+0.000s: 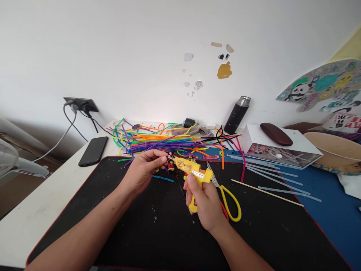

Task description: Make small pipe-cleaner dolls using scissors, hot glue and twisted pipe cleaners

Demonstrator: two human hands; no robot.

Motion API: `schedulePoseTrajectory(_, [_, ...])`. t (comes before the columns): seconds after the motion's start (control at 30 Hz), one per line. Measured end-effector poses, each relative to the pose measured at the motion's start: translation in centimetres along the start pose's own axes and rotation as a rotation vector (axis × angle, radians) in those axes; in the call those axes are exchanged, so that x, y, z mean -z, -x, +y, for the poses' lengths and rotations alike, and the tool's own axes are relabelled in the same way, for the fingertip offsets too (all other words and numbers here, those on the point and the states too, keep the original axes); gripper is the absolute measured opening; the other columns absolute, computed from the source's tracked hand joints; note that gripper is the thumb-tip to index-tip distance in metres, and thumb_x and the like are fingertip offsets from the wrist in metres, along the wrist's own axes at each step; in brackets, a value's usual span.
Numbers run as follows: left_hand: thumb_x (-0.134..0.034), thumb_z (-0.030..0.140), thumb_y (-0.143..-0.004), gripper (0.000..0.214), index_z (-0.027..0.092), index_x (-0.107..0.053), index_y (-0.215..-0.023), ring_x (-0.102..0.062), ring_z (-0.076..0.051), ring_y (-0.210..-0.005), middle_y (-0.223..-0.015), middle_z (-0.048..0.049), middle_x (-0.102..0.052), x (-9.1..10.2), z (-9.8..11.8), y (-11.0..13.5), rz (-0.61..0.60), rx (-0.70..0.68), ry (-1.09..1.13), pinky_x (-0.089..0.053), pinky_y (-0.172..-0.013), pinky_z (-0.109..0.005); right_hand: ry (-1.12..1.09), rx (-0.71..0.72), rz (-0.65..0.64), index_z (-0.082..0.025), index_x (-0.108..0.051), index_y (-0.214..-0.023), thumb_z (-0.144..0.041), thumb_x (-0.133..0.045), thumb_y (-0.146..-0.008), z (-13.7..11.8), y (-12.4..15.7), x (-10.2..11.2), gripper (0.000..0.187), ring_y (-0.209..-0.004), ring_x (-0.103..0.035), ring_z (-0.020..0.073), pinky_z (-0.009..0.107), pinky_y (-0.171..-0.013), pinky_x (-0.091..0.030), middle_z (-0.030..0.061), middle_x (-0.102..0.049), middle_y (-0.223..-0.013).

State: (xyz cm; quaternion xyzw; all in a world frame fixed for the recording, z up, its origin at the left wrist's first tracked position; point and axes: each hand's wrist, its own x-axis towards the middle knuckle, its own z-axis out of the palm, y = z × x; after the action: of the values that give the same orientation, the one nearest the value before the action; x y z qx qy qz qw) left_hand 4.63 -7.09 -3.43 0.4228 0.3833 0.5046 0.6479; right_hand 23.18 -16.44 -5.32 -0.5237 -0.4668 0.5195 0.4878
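My right hand point(205, 203) is wrapped round the grip of a yellow hot glue gun point(191, 171), its nozzle pointing left. The nozzle tip meets a small pink and white craft piece point(170, 157) pinched in the fingertips of my left hand point(145, 167). Both hands hover over a black desk mat point(158, 229). Just beyond them lies a heap of coloured pipe cleaners point(160, 141). Yellow-handled scissors point(228, 197) lie on the mat right beside my right hand.
A black phone point(93, 150) lies left of the mat. Clear glue sticks point(276, 177) and a thin wooden skewer point(266, 192) lie to the right. Behind stand a black flask point(237, 114), a white box point(282, 148) with a dark case on it, and a beige bowl point(335, 148).
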Motion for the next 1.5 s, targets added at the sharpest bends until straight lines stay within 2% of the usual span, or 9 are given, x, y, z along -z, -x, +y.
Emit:
schedulePoseTrajectory(0.67, [-0.103, 0.031, -0.059, 0.031, 0.016, -0.083, -0.077, -0.064, -0.011, -0.069, -0.078, -0.0042, -0.075, 0.2, 0.1, -0.2, 0.052, -0.053, 0.006, -0.052, -0.061, -0.019, 0.029, -0.030, -0.037, -0.017, -0.067, -0.080, -0.078, -0.054, -0.095, 0.3, 0.1, -0.1, 0.065, -0.040, -0.051, 0.0110, 0.023, -0.044, -0.039, -0.0030, -0.052, -0.049])
schedulePoseTrajectory(0.8, [-0.102, 0.029, -0.058, 0.030, 0.017, -0.083, -0.077, -0.063, -0.011, -0.065, -0.073, -0.0024, -0.075, 1.5, 2.1, -0.8, 0.110, -0.139, 0.046, -0.054, -0.061, -0.018, 0.119, 0.002, -0.121, -0.017, -0.071, -0.087, -0.074, -0.051, -0.099, 0.8, 0.0, 0.0, 0.061, -0.047, -0.053, 0.0129, 0.024, -0.048, -0.040, -0.0017, -0.055, -0.054])
schedulePoseTrajectory(0.93, [-0.102, 0.022, -0.056, 0.029, 0.018, -0.082, -0.077, -0.065, -0.010, -0.066, -0.075, 0.0001, -0.076, 3.1, 5.3, -0.8, 0.272, -0.295, 0.115, -0.057, -0.061, -0.017, 0.305, 0.138, -0.193, -0.019, -0.072, -0.095, -0.066, -0.055, -0.101, 1.0, -0.2, -0.4, 0.051, -0.062, -0.059, 0.0156, 0.026, -0.057, -0.042, 0.0018, -0.065, -0.069])
schedulePoseTrajectory(1.0, [-0.100, 0.018, -0.057, 0.028, 0.016, -0.081, -0.077, -0.066, -0.009, -0.066, -0.075, 0.0003, -0.076, 3.6, 6.4, -0.4, 0.297, -0.327, 0.135, -0.057, -0.063, -0.016, 0.419, 0.207, -0.226, -0.020, -0.072, -0.098, -0.062, -0.057, -0.101, 0.8, -0.2, -1.0, 0.044, -0.069, -0.063, 0.0171, 0.027, -0.061, -0.042, 0.0031, -0.071, -0.080])
schedulePoseTrajectory(1.07, [-0.100, 0.018, -0.058, 0.027, 0.015, -0.080, -0.076, -0.065, -0.009, -0.065, -0.073, 0.0003, -0.075, 3.8, 6.8, 0.2, 0.276, -0.320, 0.117, -0.057, -0.062, -0.015, 0.577, 0.240, -0.270, -0.022, -0.070, -0.096, -0.061, -0.062, -0.099, 0.6, -0.2, -1.8, 0.041, -0.068, -0.064, 0.0178, 0.027, -0.060, -0.039, 0.0018, -0.072, -0.078])
schedulePoseTrajectory(1.13, [-0.101, 0.020, -0.058, 0.029, 0.014, -0.080, -0.077, -0.065, -0.009, -0.065, -0.072, 0.0000, -0.075, 3.8, 6.8, 0.7, 0.240, -0.290, 0.094, -0.057, -0.062, -0.014, 0.755, 0.275, -0.306, -0.022, -0.069, -0.095, -0.066, -0.065, -0.094, 0.4, -0.2, -2.9, 0.043, -0.066, -0.065, 0.0186, 0.028, -0.059, -0.034, 0.0010, -0.072, -0.076])
schedulePoseTrajectory(1.23, [-0.103, 0.023, -0.054, 0.035, 0.014, -0.081, -0.079, -0.066, -0.009, -0.065, -0.071, 0.0001, -0.075, 3.6, 6.5, 1.3, 0.214, -0.237, 0.091, -0.057, -0.062, -0.013, 0.930, 0.367, -0.371, -0.023, -0.068, -0.101, -0.070, -0.068, -0.091, 0.2, -0.4, -4.7, 0.048, -0.071, -0.070, 0.0206, 0.029, -0.060, -0.035, 0.0034, -0.077, -0.087])
schedulePoseTrajectory(1.37, [-0.107, 0.025, -0.045, 0.044, 0.014, -0.082, -0.079, -0.068, -0.010, -0.068, -0.072, 0.0000, -0.075, 3.5, 6.0, 1.6, 0.205, -0.163, 0.107, -0.057, -0.064, -0.014, 1.033, 0.413, -0.439, -0.022, -0.067, -0.105, -0.077, -0.061, -0.092, 0.1, -1.4, -7.0, 0.057, -0.080, -0.073, 0.0242, 0.031, -0.062, -0.042, 0.0061, -0.079, -0.099])
schedulePoseTrajectory(1.5, [-0.106, 0.028, -0.050, 0.039, 0.015, -0.082, -0.078, -0.067, -0.011, -0.072, -0.075, -0.0014, -0.077, 3.2, 5.4, 2.1, 0.132, -0.114, 0.059, -0.056, -0.067, -0.017, 1.041, 0.438, -0.540, -0.022, -0.068, -0.112, -0.082, -0.053, -0.092, 0.3, -2.4, -8.5, 0.065, -0.088, -0.074, 0.0264, 0.033, -0.067, -0.048, 0.0079, -0.078, -0.109])
